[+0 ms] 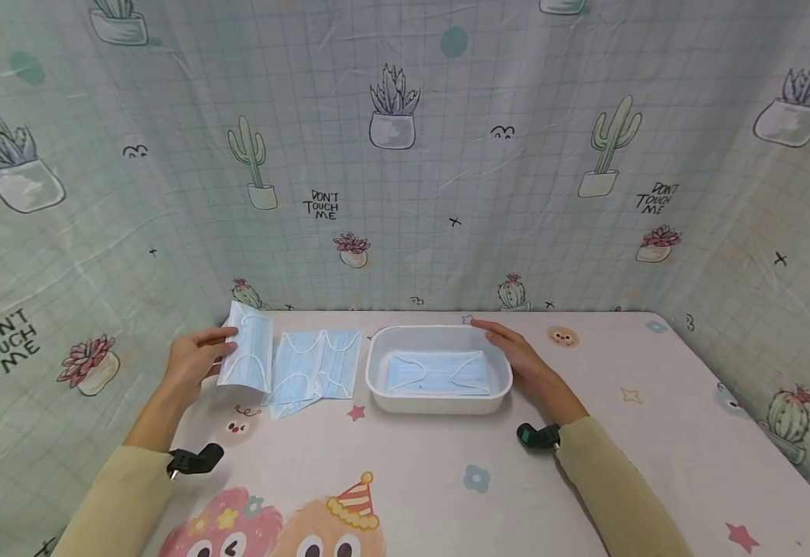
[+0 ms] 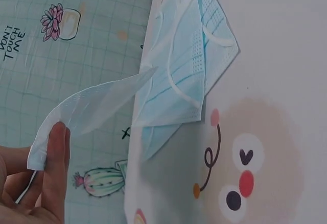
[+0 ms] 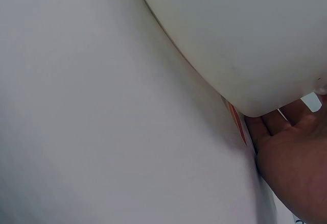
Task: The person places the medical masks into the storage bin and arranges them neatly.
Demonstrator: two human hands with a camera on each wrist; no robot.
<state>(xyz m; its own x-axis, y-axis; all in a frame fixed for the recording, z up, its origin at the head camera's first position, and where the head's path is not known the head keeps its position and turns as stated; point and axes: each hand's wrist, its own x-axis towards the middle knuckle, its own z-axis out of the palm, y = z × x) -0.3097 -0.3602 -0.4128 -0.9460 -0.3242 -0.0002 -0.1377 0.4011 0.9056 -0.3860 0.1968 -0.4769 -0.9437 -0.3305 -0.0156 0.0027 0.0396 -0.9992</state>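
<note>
My left hand [image 1: 199, 362] pinches a light blue pleated face mask [image 1: 250, 352] by its outer edge. This mask is lifted and slightly bent, with the thumb and fingertips at its border in the left wrist view. Just right of it, several more masks [image 1: 324, 360] lie overlapping on the table, white ear loops on top. A white plastic tub [image 1: 439, 404] stands farther right with a flat mask [image 1: 438, 374] inside. At its far right corner my right hand [image 1: 521, 362] holds the tub, fingers around the outside of the wall; the fingertips are partly hidden in the right wrist view.
The pale table cover [image 1: 418, 480] carries printed cartoon faces, stars and flowers. A checked curtain [image 1: 446, 255] with printed cacti hangs along the back edge and both sides. Each wrist wears a small black camera.
</note>
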